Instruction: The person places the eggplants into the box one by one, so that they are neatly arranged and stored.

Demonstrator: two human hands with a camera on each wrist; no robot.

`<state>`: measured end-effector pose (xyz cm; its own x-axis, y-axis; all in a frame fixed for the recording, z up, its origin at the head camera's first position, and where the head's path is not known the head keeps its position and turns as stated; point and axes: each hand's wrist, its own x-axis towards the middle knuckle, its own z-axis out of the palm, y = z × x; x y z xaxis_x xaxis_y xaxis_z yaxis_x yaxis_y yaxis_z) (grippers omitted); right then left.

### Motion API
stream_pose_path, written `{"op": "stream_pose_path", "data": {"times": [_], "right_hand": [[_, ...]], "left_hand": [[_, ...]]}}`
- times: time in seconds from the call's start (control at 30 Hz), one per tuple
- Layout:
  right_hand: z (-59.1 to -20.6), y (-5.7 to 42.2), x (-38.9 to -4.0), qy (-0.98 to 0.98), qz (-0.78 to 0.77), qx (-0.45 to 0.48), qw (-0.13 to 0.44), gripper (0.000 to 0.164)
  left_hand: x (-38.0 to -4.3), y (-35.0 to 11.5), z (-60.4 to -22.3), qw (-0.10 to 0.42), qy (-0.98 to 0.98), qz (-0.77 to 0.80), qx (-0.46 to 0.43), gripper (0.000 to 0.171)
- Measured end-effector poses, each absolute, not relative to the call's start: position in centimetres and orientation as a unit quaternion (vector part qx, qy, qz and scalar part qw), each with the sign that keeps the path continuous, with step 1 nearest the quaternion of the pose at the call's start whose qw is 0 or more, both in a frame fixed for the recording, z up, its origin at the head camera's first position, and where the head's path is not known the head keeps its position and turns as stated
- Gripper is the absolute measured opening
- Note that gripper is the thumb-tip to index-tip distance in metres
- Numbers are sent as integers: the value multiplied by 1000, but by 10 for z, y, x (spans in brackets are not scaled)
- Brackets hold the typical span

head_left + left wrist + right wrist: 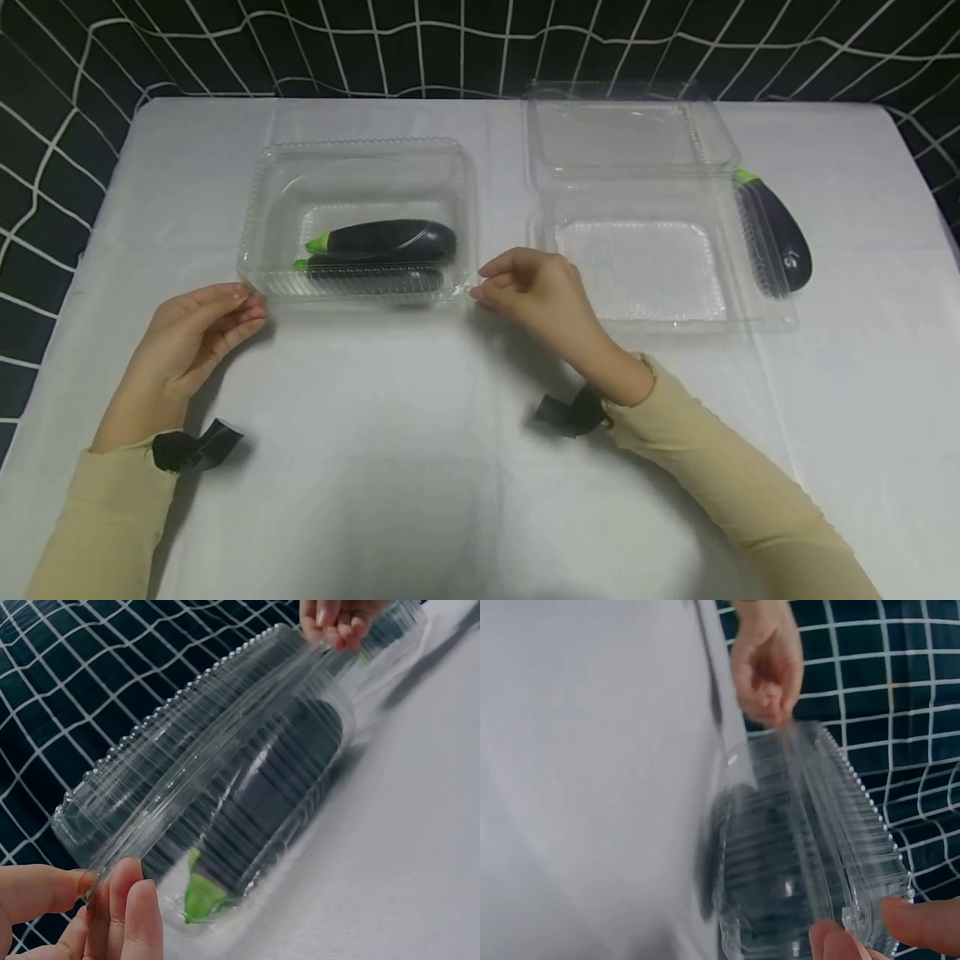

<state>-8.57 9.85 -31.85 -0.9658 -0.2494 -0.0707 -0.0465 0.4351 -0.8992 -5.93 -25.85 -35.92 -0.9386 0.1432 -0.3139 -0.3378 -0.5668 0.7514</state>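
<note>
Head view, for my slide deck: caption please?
Left hand and right hand pinch the front corners of a closed clamshell holding an eggplant.

Beige long sleeves, black wrist straps (197, 448)

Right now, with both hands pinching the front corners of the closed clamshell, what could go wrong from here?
The left hand and right hand grip only the thin rim of the closed clamshell, so a corner could slip free or the lid spring open. The eggplant inside lies loose and may roll if the box tips. The second eggplant rests against the open clamshell near the table's right side; a nudge might send it off.
</note>
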Motion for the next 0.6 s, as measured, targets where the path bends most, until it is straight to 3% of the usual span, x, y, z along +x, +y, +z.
{"op": "stream_pose_path", "data": {"times": [0.2, 0.6], "right_hand": [[-316, 95, -89, 797, -583, -56, 148, 15], [-312, 92, -94, 791, -581, -37, 185, 12]], "left_hand": [[-61, -262, -358, 133, 461, 870, -113, 22], [-59, -263, -354, 126, 491, 854, -112, 20]]}}
